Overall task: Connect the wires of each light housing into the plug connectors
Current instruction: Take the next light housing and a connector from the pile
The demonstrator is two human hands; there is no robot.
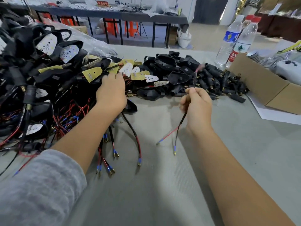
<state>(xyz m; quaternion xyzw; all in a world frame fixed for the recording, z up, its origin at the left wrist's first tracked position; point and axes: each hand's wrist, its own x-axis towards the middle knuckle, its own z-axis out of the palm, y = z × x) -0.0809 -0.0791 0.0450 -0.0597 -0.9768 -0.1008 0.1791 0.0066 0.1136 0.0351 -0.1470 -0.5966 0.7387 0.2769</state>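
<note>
My right hand [196, 106] pinches a black sleeved cable [182, 119] upright; its red wire and black wire hang below with blue-sleeved metal tips [174, 150]. The cable's top end [196, 74] is blurred. My left hand [112, 93] reaches into the heap of black light housings with LED boards [91, 75]; its fingers are hidden among the parts, so its hold is unclear. Loose wire ends [107, 167] lie on the grey table under my left forearm. A pile of black plug connectors [216, 82] lies beyond my right hand.
Empty black housing shells [167, 62] are heaped at the centre back. Three water bottles [232, 39] and an open cardboard box [268, 88] stand at the right. Another worktable [146, 15] and orange stools are in the background.
</note>
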